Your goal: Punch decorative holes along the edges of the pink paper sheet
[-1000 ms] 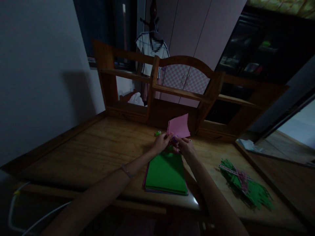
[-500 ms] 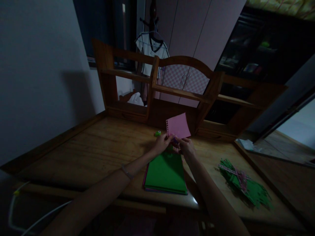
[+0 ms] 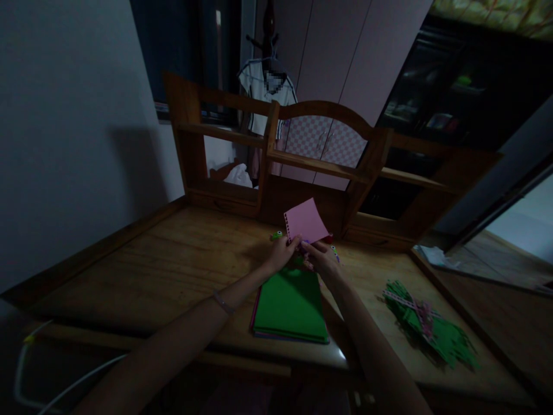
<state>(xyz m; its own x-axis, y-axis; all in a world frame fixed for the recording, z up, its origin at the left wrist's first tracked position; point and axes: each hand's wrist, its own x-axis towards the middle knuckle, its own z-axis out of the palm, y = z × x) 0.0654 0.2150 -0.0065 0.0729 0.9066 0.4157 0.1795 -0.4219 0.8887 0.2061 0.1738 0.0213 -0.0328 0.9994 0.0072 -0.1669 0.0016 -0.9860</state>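
Paper [image 3: 306, 221] is clamped in the left hand [image 3: 281, 253], a purple object [image 3: 305, 244] in the right hand [image 3: 323, 258].

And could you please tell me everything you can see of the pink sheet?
The pink sheet looks like plain paper or thin card, four-cornered, with a row of small holes along its left edge. It is held up, slanted, above the wooden desk, one corner pointing up. The left hand grips near its lower left corner; whether the right hand touches it is unclear.

It's dim in here: bare wall [image 3: 78, 144] leftward, wooden shelf unit [image 3: 285, 193] ahead, pinkish wardrobe [image 3: 332, 57] rising behind.
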